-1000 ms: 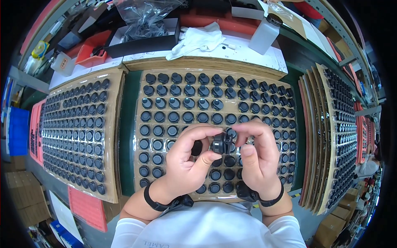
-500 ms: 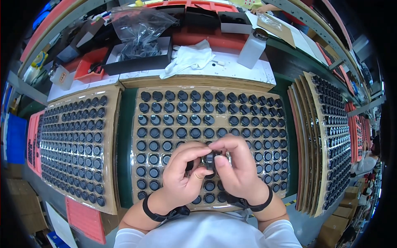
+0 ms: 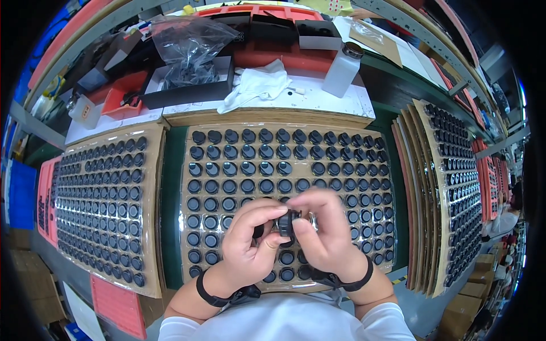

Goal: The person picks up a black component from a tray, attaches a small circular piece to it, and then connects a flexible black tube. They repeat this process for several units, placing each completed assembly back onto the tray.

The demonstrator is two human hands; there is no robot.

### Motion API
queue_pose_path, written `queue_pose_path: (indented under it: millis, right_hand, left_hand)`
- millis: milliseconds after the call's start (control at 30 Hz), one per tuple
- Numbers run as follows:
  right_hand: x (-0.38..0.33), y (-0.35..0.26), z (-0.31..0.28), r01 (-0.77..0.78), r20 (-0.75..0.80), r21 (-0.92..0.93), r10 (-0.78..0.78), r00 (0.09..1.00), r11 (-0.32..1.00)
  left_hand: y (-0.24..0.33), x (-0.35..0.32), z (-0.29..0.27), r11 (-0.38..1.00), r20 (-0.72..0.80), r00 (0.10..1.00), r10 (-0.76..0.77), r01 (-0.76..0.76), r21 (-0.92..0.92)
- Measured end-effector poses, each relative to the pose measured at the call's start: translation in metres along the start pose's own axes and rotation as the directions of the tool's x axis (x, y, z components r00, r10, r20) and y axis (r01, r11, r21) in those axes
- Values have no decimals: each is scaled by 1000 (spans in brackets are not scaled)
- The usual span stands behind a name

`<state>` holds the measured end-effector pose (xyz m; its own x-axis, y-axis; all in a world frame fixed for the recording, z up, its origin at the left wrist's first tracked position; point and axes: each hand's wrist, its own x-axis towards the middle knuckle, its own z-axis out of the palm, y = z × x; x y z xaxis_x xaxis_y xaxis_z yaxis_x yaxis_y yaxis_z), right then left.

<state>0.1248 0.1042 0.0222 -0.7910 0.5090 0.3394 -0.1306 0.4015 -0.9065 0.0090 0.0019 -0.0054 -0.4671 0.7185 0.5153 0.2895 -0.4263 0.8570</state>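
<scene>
Head view: above the near half of a brown cardboard tray covered in clear plastic (image 3: 302,169), midway between its side edges, the bare left hand (image 3: 248,241) pinches, thumb and forefinger closed, the left side of a small, round, black plastic-looking part (image 3: 285,224). The bare, blurred right hand (image 3: 328,234) curls at its right; whether that grips, I cannot tell.

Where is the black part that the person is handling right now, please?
In the head view, the black part is below the centre, pinched in the left hand, with the right hand at its right side, over the middle tray.
</scene>
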Motion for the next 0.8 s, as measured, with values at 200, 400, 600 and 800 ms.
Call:
queue_pose_path:
  millis: [200,400,600,800]
  right_hand:
    - [2,-5,6,-116,-67,353,148,987,928]
    - [5,-4,-9,-268,92,579,265,960,770]
    - [3,0,-11,-128,51,263,118,992,956]
    - [7,1,-14,26,32,42,-27,999,999]
  left_hand:
    - [-1,-1,0,998,-11,1000,25,-25,50]
    - [-1,-1,1,999,-22,999,-30,29,-42]
    - [0,-2,3,999,-46,998,-42,41,-26]
    - [-2,-3,3,997,-36,997,-72,71,-9]
